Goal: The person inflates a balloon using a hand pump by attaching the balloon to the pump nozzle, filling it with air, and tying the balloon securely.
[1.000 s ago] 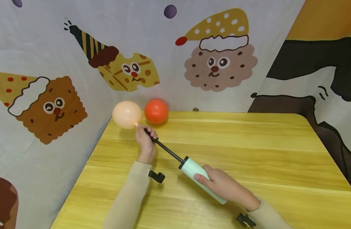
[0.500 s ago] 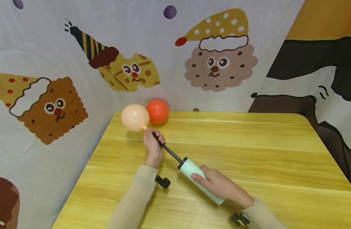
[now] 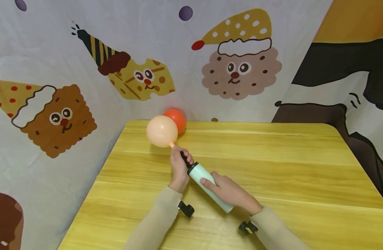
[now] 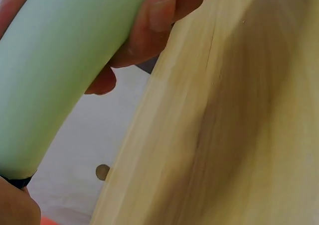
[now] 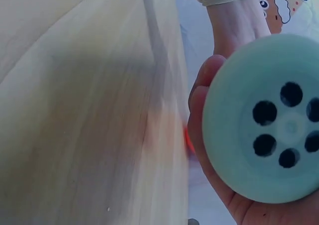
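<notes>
A peach balloon (image 3: 161,131), round and inflated, sits on the nozzle end of a mint-green balloon pump (image 3: 200,174). My left hand (image 3: 179,168) grips the pump's black front end, with its thumb close to the balloon's neck. Around the green barrel, my right hand (image 3: 229,190) holds the pump at a slant above the table. The barrel's front is right against the left hand, and the black rod is hidden. In the right wrist view, the pump's rear cap (image 5: 224,135) shows several round holes.
Behind the peach balloon, a red balloon (image 3: 179,119) lies at the back edge of the wooden table (image 3: 272,156), partly covered. A cloth backdrop (image 3: 191,80) with cartoon snacks hangs right behind the table.
The left hand has moved right and nearer with the peach balloon, which now overlaps the red one. The right hand has shifted slightly left and up. The pump's black rod has slid into the barrel.
</notes>
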Tool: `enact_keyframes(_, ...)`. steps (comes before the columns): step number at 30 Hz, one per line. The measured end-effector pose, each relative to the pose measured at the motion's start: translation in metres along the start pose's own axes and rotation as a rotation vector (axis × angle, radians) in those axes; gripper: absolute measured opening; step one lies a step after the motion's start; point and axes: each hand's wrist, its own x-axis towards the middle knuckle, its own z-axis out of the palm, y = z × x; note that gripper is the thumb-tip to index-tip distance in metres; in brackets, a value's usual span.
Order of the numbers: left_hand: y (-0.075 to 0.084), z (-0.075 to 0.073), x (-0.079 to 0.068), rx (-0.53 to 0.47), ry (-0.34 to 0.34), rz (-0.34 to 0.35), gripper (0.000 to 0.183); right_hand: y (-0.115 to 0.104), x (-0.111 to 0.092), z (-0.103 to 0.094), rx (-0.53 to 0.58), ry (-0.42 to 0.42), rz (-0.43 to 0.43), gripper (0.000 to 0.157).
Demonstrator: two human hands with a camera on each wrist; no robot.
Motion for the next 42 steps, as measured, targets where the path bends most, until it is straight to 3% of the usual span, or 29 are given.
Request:
enact_keyframes(10, 0.005, -0.014, 0.011, -0.04, 0.031, 0.038, 0.04, -0.003, -0.001, 0.005, -0.002, -0.009, 0.018, 0.057)
enact_keyframes(15, 0.019, -0.022, 0.023, -0.081, 0.062, 0.084, 0.037, 0.004, -0.018, 0.001, -0.019, -0.023, 0.039, 0.058)
enact_keyframes(22, 0.04, -0.037, 0.04, -0.156, 0.111, 0.15, 0.034, 0.015, -0.045, -0.009, -0.065, -0.051, 0.041, 0.046)
enact_keyframes(27, 0.037, -0.039, 0.038, -0.13, 0.106, 0.143, 0.032, 0.018, -0.049, -0.009, -0.072, -0.067, 0.022, 0.042)
enact_keyframes(31, 0.03, -0.036, 0.033, -0.116, 0.091, 0.1, 0.032, 0.015, -0.043, -0.004, -0.091, -0.043, 0.023, 0.046)
enact_keyframes(36, 0.024, -0.033, 0.027, -0.124, 0.12, 0.099, 0.032, 0.009, -0.036, 0.001, -0.103, -0.026, 0.04, 0.049)
enact_keyframes(42, 0.016, -0.029, 0.018, -0.099, 0.106, 0.07, 0.036, 0.004, -0.026, 0.007, -0.08, -0.01, 0.027, 0.052)
